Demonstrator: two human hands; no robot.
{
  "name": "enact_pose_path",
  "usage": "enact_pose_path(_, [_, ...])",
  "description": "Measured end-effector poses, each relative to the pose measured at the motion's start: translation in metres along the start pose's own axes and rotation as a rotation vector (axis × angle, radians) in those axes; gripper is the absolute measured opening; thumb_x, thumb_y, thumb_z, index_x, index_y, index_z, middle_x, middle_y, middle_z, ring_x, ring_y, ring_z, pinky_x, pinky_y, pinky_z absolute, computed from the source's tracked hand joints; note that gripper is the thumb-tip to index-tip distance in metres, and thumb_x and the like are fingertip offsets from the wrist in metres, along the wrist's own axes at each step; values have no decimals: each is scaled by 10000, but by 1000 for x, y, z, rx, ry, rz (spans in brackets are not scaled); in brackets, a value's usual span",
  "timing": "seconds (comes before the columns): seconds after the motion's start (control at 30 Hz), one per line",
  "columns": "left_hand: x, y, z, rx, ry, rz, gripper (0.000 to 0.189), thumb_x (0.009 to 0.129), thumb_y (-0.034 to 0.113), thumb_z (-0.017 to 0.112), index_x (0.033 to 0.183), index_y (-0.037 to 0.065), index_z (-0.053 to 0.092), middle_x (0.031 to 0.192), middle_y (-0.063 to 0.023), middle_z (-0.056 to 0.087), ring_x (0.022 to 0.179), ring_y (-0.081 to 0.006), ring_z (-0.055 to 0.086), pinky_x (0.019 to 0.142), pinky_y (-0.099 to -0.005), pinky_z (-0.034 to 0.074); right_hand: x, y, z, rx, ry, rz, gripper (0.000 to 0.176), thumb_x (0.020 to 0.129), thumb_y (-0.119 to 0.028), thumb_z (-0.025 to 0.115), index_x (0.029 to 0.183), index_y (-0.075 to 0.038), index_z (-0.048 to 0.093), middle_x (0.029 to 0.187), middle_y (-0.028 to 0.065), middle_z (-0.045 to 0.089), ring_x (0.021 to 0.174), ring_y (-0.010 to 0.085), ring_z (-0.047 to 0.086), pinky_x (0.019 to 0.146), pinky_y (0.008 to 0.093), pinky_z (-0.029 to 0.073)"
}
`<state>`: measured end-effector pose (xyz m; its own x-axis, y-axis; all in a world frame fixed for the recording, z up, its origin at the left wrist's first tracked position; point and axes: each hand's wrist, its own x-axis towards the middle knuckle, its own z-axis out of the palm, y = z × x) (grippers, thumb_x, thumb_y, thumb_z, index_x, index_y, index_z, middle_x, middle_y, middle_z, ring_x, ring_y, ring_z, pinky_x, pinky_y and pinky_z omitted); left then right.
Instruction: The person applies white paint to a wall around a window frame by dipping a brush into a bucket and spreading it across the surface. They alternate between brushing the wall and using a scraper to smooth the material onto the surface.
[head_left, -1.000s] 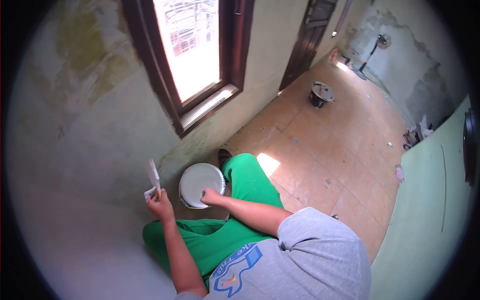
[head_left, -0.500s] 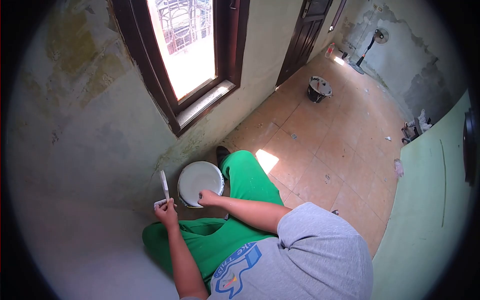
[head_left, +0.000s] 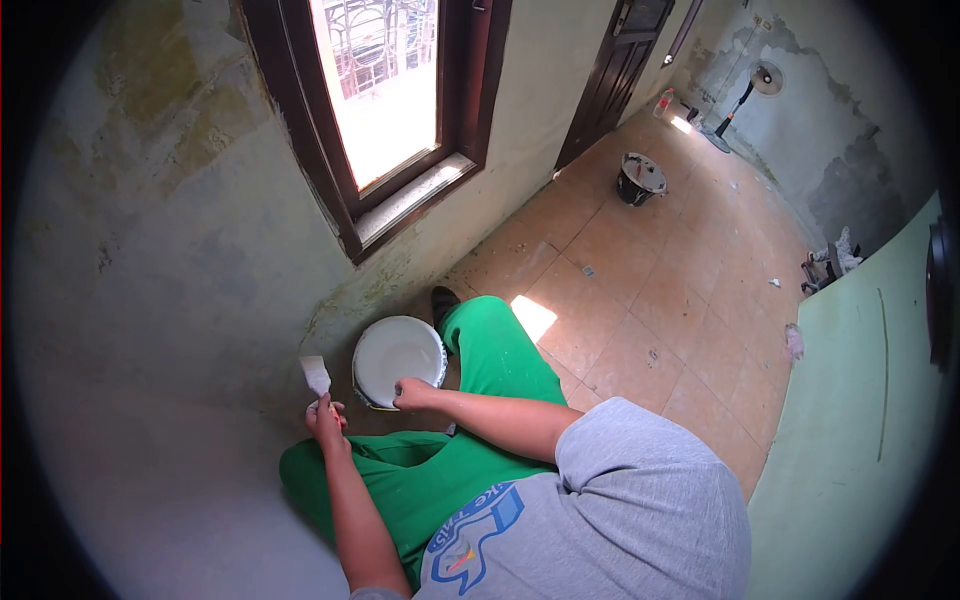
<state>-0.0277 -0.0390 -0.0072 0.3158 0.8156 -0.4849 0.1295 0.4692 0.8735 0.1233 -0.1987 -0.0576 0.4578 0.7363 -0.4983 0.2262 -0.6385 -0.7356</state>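
Observation:
My left hand (head_left: 325, 420) is closed around what looks like a putty knife (head_left: 315, 374), its flat end coated white and pointing up. A small pale piece shows beside those fingers; I cannot make out what it is. To the right of the knife stands a round bucket (head_left: 372, 352) with a smooth white surface inside and smears on its rim. Over the bucket's near edge, my right hand (head_left: 408, 394) is curled into a fist. What those fingers hold, if anything, is hidden.
A patchy wall (head_left: 190, 270) with a dark-framed window (head_left: 365, 225) lies beside the bucket. Farther off on the tiled floor (head_left: 620, 290) are a black bucket (head_left: 632, 190), a bottle (head_left: 663, 103) and a standing fan (head_left: 740, 100). A green panel (head_left: 850, 400) stands at right.
My left hand has turned the putty knife from edge-on to broad side showing, and its tip is tilted farther left and lower. My right hand stays at the bucket's edge.

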Motion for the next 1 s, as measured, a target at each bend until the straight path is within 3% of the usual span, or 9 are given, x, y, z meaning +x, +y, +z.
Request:
enact_pose_path(0.17, [-5,0,-4,-60,-36,41,221,940,261,661,884,86,538,614,-22,550,391,-50,404,333,-202,313,6,8,9,60,35,-28,335,752,-223,638,997,-4,704,825,209,714,821,322,721,766,423,565])
enact_pose_path(0.23, [-10,3,-7,-118,-22,115,230,962,272,647,969,65,548,646,-50,592,397,-71,441,338,-214,332,12,8,9,32,-25,-11,311,779,-245,672,968,0,710,815,196,713,780,298,709,739,400,558])
enact_pose_path(0.3, [-14,10,-11,-192,-38,206,249,1017,295,585,1061,55,537,707,-81,648,425,-97,489,387,-227,381,18,19,9,47,-46,-78,254,829,-206,703,965,9,704,828,147,716,737,228,690,661,364,553])
enact_pose_path(0.43, [-34,51,-25,-361,53,218,248,1036,303,559,1059,57,562,797,-80,690,534,-106,565,479,-245,445,14,16,6,97,-90,-17,274,869,-189,683,1065,3,671,849,110,703,680,184,662,526,321,527])
enact_pose_path(0.5, [-33,76,-35,-428,60,211,250,1036,308,561,1031,59,578,828,-77,701,563,-105,578,501,-246,453,10,9,5,91,-102,-9,260,874,-183,675,1056,2,670,857,107,705,678,185,660,538,331,533])
enact_pose_path(0.57, [-24,99,-56,-444,83,334,263,1037,327,554,1056,66,564,868,-54,675,618,-112,588,547,-264,478,17,19,9,72,-118,-21,246,875,-178,670,1047,-2,669,863,106,706,676,187,659,546,335,535])
enact_pose_path(0.7, [-44,197,-92,-556,152,480,249,1023,338,575,958,103,522,744,-11,547,553,-94,508,481,-256,409,8,4,6,145,-139,21,206,878,-169,660,1017,-17,669,845,96,707,648,179,652,543,329,526])
enact_pose_path(0.87, [-44,289,-119,-507,271,684,247,1020,340,579,942,111,529,718,-3,547,480,-67,443,406,-234,310,7,-5,1,195,-174,21,213,883,-159,654,1033,-8,655,834,103,711,624,182,663,523,318,514])
enact_pose_path(1.0, [-20,301,-132,-406,375,573,236,1020,331,578,941,111,547,698,6,540,474,-55,427,391,-223,287,-1,-8,-2,199,-129,36,192,858,-141,675,964,19,664,800,120,714,612,182,656,549,318,522])
